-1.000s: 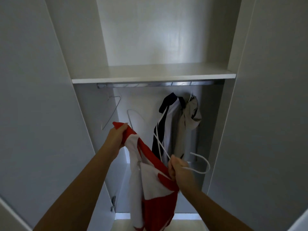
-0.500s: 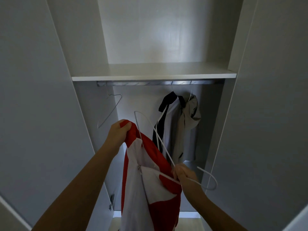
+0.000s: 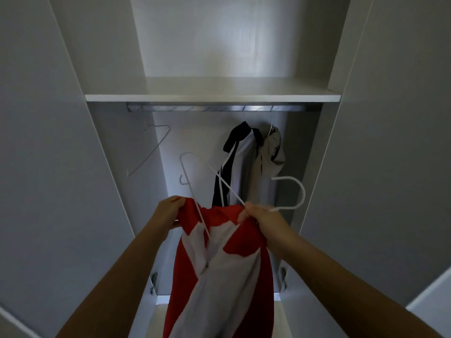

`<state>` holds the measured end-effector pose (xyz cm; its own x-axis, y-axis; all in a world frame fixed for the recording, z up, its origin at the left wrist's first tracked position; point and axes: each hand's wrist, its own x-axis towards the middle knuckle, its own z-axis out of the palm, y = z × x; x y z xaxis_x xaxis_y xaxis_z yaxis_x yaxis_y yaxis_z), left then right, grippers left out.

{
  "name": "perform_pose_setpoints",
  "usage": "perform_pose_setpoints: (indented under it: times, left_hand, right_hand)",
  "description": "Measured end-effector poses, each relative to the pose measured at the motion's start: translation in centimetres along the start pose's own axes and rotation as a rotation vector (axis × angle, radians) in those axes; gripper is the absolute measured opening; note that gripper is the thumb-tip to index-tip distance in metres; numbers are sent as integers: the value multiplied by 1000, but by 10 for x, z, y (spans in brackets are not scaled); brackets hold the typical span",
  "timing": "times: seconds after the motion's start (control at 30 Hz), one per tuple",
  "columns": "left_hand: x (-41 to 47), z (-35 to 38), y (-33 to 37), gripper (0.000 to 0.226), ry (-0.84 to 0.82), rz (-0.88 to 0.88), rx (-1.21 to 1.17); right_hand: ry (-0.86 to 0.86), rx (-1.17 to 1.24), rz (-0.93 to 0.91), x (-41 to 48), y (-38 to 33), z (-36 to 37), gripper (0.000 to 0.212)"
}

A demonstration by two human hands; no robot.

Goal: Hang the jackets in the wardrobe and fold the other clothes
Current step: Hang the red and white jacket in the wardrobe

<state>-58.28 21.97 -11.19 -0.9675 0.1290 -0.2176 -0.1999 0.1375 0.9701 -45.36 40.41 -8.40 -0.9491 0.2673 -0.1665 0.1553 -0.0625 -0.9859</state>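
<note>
A red and white jacket (image 3: 227, 272) hangs in front of me inside the open wardrobe. My left hand (image 3: 168, 212) grips its left shoulder. My right hand (image 3: 260, 215) pinches the white wire hanger (image 3: 296, 189) together with the jacket's right shoulder. One arm of the hanger runs down into the jacket's neck, and the hook curls out to the right. On the metal rail (image 3: 219, 108) hang a black and white jacket (image 3: 238, 154) and a grey jacket (image 3: 271, 152).
A bare grey wire hanger (image 3: 151, 147) hangs at the rail's left end. A white shelf (image 3: 212, 93) sits above the rail. Open wardrobe doors (image 3: 48, 167) flank both sides. The wardrobe floor edge (image 3: 161, 300) lies below.
My right hand rose and moved left with the hanger, whose hook swung up to the right. One hanger arm slid into the jacket's neck. My left hand dropped slightly.
</note>
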Motion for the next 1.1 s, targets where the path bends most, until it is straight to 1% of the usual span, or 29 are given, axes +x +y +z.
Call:
perform_pose_setpoints:
  times: [0.07, 0.17, 0.27, 0.37, 0.47, 0.57, 0.67, 0.7, 0.77, 0.83, 0.87, 0.9, 0.93, 1.03, 1.1]
  left_hand:
    - [-6, 6, -21, 17, -30, -61, -105]
    - [-16, 22, -49, 16, -4, -160, -284]
    - [-30, 39, -69, 21, -29, -272, -366]
    - [-41, 55, -81, 24, -151, -382, -487]
    - [-48, 73, -85, 23, -284, -496, -748]
    - [-59, 95, -80, 14, -381, -452, -788]
    - [-68, 115, -75, 18, -369, -393, -866]
    - [-69, 120, -74, 22, -364, -376, -851]
    - [-69, 128, -74, 23, -366, -380, -736]
    - [-68, 135, -74, 17, -355, -427, -604]
    - [-70, 137, -71, 14, -376, -430, -542]
    - [-70, 139, -68, 11, -406, -392, -450]
    - [-70, 141, -65, 11, -434, -316, -331]
    - [-69, 144, -62, 6, -454, 21, 31]
    - [-66, 143, -66, 7, -425, 171, 130]
  right_hand:
    - [-15, -27, 8, 0, -18, 5, 42]
    - [-22, -92, 0, 0, -38, 10, 44]
    - [14, -123, -15, 1, -53, 8, 44]
    - [41, -173, -30, 1, -65, 0, 45]
    - [106, -222, -24, 2, -71, -10, 46]
    - [179, -233, -37, 2, -76, -20, 46]
    - [229, -238, -65, 2, -82, -32, 46]
    - [247, -237, -67, 2, -85, -35, 46]
    - [282, -233, -70, 2, -89, -42, 47]
    - [307, -238, -69, 3, -91, -46, 48]
    - [309, -244, -66, 2, -90, -47, 48]
    - [304, -249, -60, 2, -89, -48, 47]
    - [299, -253, -56, 1, -88, -47, 46]
    - [289, -259, -63, 1, -84, -45, 45]
    - [283, -258, -74, 1, -84, -43, 45]
